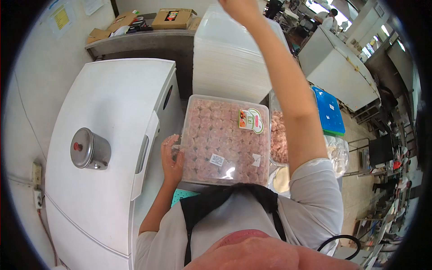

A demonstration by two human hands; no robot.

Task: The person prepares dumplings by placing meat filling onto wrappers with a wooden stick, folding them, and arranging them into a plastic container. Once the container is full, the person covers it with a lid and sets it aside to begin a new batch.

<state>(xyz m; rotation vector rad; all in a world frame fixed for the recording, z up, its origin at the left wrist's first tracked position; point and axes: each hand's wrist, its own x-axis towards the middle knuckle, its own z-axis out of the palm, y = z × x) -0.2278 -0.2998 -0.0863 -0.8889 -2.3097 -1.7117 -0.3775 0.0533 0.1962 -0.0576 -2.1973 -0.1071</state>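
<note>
A large clear plastic box (220,144) with a lid lies in front of me, packed with rows of small pinkish pieces that look like raw meat dumplings. Its lid carries a colourful brand label and small white stickers. Beside the box's left edge is my left hand (172,157), thumb and fingers apart, close against the side; whether it presses on the edge I cannot tell. My right hand (243,12) is raised at the top of the view, above a tall stack of clear plastic lids or trays (229,58). The frame cuts off its fingers.
A white chest-like appliance (117,99) at left carries a lidded metal pot (92,148). To the right are a container of ground meat (279,137), a blue tray (328,110) and plastic bags (336,155). Cardboard boxes (173,19) sit behind. A person (330,20) stands far back.
</note>
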